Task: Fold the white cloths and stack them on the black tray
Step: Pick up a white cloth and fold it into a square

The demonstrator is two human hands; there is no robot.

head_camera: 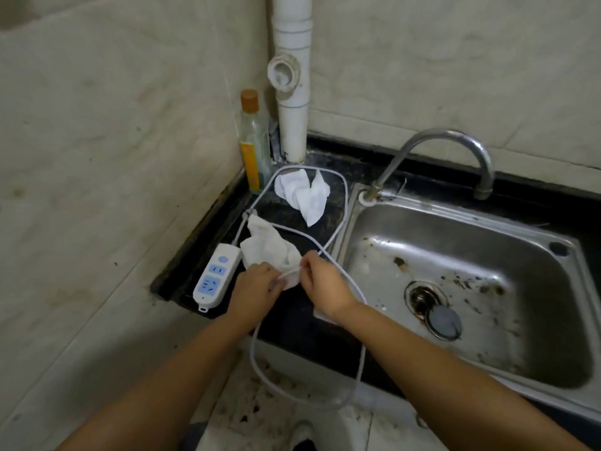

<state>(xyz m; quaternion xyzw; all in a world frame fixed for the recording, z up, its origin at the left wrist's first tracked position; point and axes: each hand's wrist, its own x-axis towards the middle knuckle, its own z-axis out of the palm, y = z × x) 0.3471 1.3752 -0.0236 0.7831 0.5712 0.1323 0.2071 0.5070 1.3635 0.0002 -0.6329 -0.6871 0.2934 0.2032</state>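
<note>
A crumpled white cloth (271, 245) lies on the black countertop (292, 317) beside the sink. My left hand (257, 286) and my right hand (320, 283) both pinch its near edge. A second white cloth (304, 193) lies rumpled farther back near the corner. A small white patch (322, 315) shows under my right wrist; I cannot tell what it is. No separate black tray is visible apart from the black counter surface.
A white power strip (216, 275) lies left of the cloth, and its white cable (344, 203) loops over the counter and hangs off the front. A steel sink (455, 288) with a tap (455, 144) is right. A bottle (253, 141) and white pipe (292, 76) stand in the corner.
</note>
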